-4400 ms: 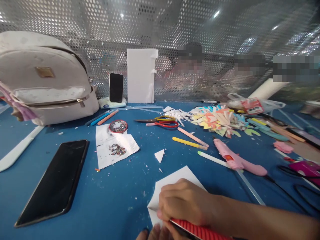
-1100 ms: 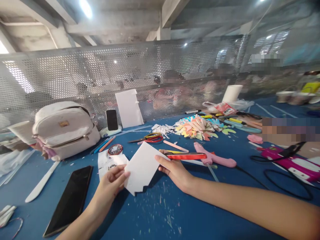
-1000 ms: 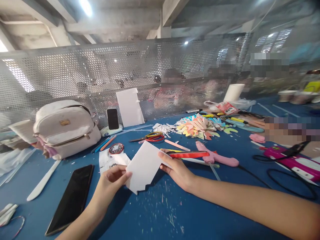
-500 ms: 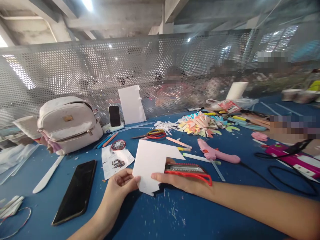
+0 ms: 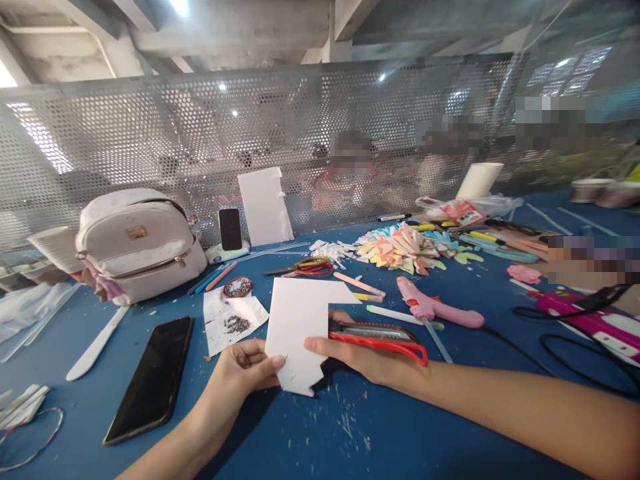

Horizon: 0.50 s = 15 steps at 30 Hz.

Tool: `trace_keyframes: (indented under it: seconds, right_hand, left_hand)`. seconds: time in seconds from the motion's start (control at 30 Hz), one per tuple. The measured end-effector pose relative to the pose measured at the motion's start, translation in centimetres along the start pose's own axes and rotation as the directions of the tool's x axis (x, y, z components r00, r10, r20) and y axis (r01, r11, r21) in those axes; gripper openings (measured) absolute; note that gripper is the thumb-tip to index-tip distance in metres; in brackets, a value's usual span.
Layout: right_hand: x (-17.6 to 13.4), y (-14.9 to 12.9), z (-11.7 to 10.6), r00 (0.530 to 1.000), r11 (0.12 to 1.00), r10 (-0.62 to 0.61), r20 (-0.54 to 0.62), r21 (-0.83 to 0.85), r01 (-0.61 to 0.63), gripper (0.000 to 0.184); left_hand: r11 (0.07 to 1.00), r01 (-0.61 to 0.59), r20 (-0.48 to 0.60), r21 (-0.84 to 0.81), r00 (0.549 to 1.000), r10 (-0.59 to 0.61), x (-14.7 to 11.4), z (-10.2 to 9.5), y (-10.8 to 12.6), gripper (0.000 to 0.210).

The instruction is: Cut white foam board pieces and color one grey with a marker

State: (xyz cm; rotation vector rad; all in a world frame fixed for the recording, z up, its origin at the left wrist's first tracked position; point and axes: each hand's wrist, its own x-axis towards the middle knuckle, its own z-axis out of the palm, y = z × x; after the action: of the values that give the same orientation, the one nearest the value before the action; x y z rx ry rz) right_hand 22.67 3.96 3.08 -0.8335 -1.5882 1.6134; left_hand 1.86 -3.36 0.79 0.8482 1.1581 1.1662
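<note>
With my left hand (image 5: 253, 365) I am pinching the lower left edge of a white sheet (image 5: 300, 313), raised over the counter (image 5: 270, 443); my right hand (image 5: 350, 350) is gripping its right side and a red utility knife (image 5: 385, 333). I am probably checking the cut edges. Any further trimming, I'm judging, calls for laying it flat.

Glare from a ceiling lamp (image 5: 179, 6), soft shadows, blurry right edge.
</note>
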Motion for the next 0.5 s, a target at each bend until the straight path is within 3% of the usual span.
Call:
trace_keyframes:
  seconds: [0.2, 0.5]
  right_hand:
    - [-0.1, -0.8, 0.1, 0.999, 0.999, -0.002, 0.045, 0.043, 0.000, 0.046]
    - [0.3, 0.8, -0.3, 0.999, 0.998, 0.008, -0.041, 0.065, -0.005, 0.048]
  left_hand:
    - [1.000, -0.006, 0.026, 0.015, 1.000, 0.006, 0.1, -0.2, 0.0, 0.041]
    - [0.999, -0.033, 0.025, 0.028, 0.999, 0.032, -0.1, 0.3, 0.3, 0.041]
